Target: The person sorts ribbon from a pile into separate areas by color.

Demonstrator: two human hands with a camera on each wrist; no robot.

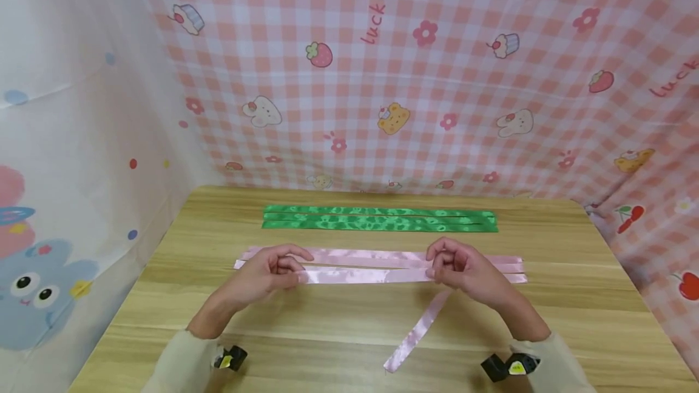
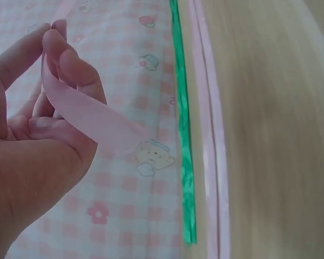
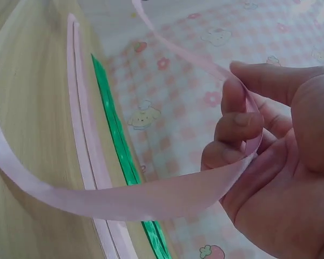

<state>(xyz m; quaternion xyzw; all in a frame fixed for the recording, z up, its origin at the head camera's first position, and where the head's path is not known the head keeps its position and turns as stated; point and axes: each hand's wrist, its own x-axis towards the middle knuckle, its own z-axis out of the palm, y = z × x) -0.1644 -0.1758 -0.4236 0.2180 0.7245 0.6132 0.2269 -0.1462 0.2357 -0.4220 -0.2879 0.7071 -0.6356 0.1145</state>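
A pink satin ribbon (image 1: 366, 276) is stretched almost straight between my two hands. My left hand (image 1: 264, 273) pinches it between thumb and forefinger, and a short end (image 2: 100, 118) curves past the other fingers in the left wrist view. With thumb and fingertips my right hand (image 1: 466, 270) grips the same ribbon further along. From there a longer tail (image 3: 129, 202) loops through the palm and slants down toward me. Behind the held ribbon, further pink ribbons (image 1: 508, 261) lie side by side on the table, partly covered by my hands.
Several green ribbons (image 1: 379, 219) lie in a flat row toward the back of the wooden table (image 1: 306, 332). A pink checked cloth (image 1: 355, 96) with cartoon prints hangs behind it, and a white printed cloth (image 1: 109, 126) hangs at the left.
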